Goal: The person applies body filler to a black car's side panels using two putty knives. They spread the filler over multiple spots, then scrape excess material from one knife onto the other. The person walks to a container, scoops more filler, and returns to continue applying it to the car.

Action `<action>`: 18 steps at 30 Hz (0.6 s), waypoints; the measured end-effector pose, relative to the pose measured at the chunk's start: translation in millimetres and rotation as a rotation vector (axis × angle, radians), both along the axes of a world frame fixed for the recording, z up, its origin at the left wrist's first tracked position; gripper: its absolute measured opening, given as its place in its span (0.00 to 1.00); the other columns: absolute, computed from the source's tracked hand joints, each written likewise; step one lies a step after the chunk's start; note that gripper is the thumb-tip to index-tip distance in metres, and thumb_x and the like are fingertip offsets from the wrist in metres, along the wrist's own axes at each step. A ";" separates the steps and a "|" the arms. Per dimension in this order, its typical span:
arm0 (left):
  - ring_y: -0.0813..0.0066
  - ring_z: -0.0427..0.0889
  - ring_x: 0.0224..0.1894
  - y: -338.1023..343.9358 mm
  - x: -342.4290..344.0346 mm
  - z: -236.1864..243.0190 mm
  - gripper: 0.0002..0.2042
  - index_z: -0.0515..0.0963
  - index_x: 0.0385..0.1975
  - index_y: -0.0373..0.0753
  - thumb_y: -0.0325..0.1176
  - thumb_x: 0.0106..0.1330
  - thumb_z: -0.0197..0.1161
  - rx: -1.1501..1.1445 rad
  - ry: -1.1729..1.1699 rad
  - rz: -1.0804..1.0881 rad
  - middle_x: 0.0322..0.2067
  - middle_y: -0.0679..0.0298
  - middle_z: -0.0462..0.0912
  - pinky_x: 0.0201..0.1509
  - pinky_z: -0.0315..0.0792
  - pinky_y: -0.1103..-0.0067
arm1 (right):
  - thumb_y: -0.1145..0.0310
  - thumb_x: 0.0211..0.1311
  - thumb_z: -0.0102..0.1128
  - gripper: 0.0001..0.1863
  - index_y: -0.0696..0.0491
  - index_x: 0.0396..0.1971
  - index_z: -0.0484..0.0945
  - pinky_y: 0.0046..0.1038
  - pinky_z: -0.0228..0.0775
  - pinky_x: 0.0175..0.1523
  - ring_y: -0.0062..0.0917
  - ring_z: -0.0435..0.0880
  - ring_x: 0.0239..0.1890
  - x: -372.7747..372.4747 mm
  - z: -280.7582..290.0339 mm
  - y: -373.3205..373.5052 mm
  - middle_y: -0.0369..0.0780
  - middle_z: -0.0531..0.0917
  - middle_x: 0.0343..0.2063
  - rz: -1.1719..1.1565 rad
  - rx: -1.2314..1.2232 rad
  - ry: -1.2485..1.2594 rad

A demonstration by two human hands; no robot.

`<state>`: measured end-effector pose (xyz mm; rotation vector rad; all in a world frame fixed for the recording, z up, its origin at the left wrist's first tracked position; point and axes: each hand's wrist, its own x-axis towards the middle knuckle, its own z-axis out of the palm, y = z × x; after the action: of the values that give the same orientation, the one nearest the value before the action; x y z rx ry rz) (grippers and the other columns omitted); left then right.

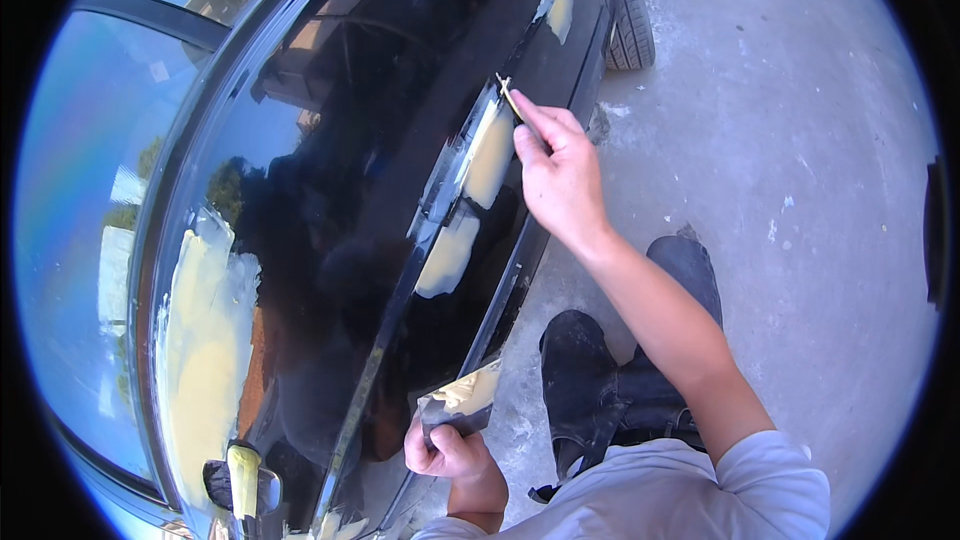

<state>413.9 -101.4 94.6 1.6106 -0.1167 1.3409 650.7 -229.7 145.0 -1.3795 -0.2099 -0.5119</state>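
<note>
Black bodywork shines on the car (350, 260) to the left, its side patched with pale yellow paste (488, 162). From where I stand, the person's right hand (562, 175) is stretched toward the far part of the panel, its grip clamped on a thin spreader (518, 110). The spreader's tip sits by the far end of the long middle patch; whether it touches the panel, I can't tell. Much nearer, the left hand (450, 453) has its grip clamped on a dark plate (478, 420) bearing more of the paste. Between the hands lies a shorter patch (447, 255), while a small patch (560, 15) shows farthest off. Over on the left, a broad patch (205, 340) stretches near to a yellow-smeared door handle (243, 480). Right of the car spreads grey concrete floor (800, 190).
</note>
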 end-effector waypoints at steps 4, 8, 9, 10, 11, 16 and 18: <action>0.72 0.79 0.29 -0.3 2.5 -1.8 0.14 0.74 0.32 0.28 0.36 0.64 0.59 0.006 0.014 0.013 0.28 0.53 0.80 0.36 0.73 0.79 | 0.80 0.55 0.57 0.21 0.56 0.50 0.75 0.29 0.67 0.50 0.34 0.73 0.44 -33.4 -9.7 25.6 0.45 0.75 0.39 -0.092 -0.067 -0.139; 0.72 0.78 0.29 -10.2 8.2 0.4 0.14 0.74 0.32 0.28 0.36 0.64 0.59 -0.029 -0.030 0.082 0.29 0.53 0.80 0.36 0.73 0.79 | 0.85 0.48 0.56 0.28 0.55 0.54 0.72 0.32 0.66 0.52 0.39 0.72 0.46 -63.3 -13.8 34.7 0.47 0.73 0.42 -0.061 -0.126 -0.194; 0.72 0.78 0.29 -11.7 10.3 2.8 0.13 0.73 0.32 0.28 0.35 0.64 0.58 -0.046 -0.018 0.027 0.29 0.54 0.80 0.36 0.73 0.79 | 0.80 0.52 0.60 0.24 0.55 0.53 0.74 0.28 0.65 0.53 0.34 0.73 0.46 -69.8 -14.1 32.5 0.43 0.75 0.43 -0.062 -0.185 -0.189; 0.73 0.78 0.29 -13.4 13.2 5.3 0.12 0.73 0.31 0.28 0.33 0.64 0.57 -0.062 -0.006 -0.027 0.28 0.54 0.80 0.36 0.73 0.79 | 0.80 0.53 0.58 0.23 0.55 0.52 0.74 0.27 0.65 0.52 0.32 0.74 0.46 -76.2 -14.2 27.7 0.43 0.75 0.43 -0.020 -0.198 -0.178; 0.74 0.78 0.29 -15.3 16.7 7.2 0.09 0.73 0.31 0.27 0.30 0.63 0.55 -0.129 0.005 -0.037 0.27 0.56 0.80 0.36 0.73 0.79 | 0.80 0.55 0.57 0.22 0.55 0.52 0.74 0.26 0.65 0.51 0.30 0.74 0.46 -78.3 -14.2 20.2 0.42 0.76 0.43 0.106 -0.146 -0.160; 0.82 0.74 0.32 -22.2 46.1 8.9 0.08 0.75 0.31 0.29 0.28 0.62 0.55 -0.397 0.252 -0.139 0.29 0.65 0.78 0.39 0.70 0.82 | 0.73 0.66 0.48 0.17 0.57 0.54 0.72 0.20 0.64 0.51 0.19 0.73 0.47 -92.8 -12.4 -38.9 0.38 0.76 0.44 0.881 0.418 -0.008; 0.81 0.75 0.33 -25.6 54.0 5.0 0.13 0.76 0.33 0.29 0.36 0.62 0.62 -0.380 0.247 -0.326 0.30 0.65 0.79 0.40 0.70 0.82 | 0.72 0.66 0.48 0.17 0.56 0.54 0.72 0.21 0.64 0.53 0.21 0.73 0.49 -105.4 -11.5 -59.3 0.38 0.76 0.46 1.006 0.335 0.027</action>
<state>467.9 -126.9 99.6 1.3507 0.0243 0.8476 545.4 -289.0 133.5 -0.8036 -0.7105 0.3061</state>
